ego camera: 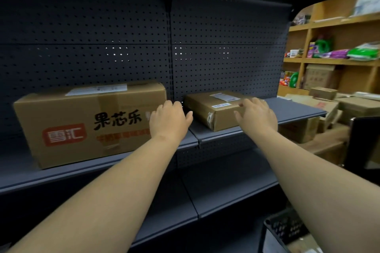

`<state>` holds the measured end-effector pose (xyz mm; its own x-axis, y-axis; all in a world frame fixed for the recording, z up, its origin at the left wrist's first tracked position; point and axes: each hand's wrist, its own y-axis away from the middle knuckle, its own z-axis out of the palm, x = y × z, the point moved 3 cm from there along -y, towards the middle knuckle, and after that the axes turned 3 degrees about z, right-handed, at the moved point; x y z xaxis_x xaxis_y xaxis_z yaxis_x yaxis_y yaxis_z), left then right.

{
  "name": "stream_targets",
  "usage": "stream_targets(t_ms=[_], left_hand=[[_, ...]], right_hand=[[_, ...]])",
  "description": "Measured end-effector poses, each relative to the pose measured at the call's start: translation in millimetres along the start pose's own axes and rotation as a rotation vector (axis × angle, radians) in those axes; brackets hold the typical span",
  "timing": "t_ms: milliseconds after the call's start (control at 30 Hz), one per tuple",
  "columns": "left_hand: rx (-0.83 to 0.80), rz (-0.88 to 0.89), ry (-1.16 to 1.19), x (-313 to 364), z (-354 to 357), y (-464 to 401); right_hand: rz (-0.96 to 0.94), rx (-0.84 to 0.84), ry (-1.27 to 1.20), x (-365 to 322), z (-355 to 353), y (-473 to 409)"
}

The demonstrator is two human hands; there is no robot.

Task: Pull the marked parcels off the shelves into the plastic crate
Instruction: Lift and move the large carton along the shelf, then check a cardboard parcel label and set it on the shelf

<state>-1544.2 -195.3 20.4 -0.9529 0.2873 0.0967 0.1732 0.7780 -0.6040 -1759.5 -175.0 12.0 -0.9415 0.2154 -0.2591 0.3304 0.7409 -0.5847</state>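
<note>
I reach for the small box (216, 109), my left hand (168, 120) and right hand (257, 116) with fingers spread; next I must grip its sides and pull it toward the crate (285, 230).

Both arms stretched toward the dark shelf (292, 112), small flat parcel (218, 109) flanked by left hand (168, 121) and right hand (257, 116), fingers relaxed, big printed box (86, 123) parked just left, black crate (285, 230) tucked bottom right

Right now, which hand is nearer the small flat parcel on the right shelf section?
Right. The right hand lies over the small flat parcel, fingers on its top near the right end. The left hand is off its left end, in front of the big printed box.
</note>
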Motion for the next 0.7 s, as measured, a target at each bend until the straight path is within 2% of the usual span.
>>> stream_targets(t_ms=[200, 367, 700], left_hand=[[-0.015, -0.054, 0.052, 44, 40, -39], [-0.048, -0.227, 0.137, 69, 72, -73], [-0.165, -0.613, 0.357, 71, 137, -125]], right_hand=[[-0.011, -0.012, 0.002, 54, 21, -54], [-0.013, -0.065, -0.055, 93, 43, -110], [0.159, -0.38, -0.385, 132, 108, -198]])
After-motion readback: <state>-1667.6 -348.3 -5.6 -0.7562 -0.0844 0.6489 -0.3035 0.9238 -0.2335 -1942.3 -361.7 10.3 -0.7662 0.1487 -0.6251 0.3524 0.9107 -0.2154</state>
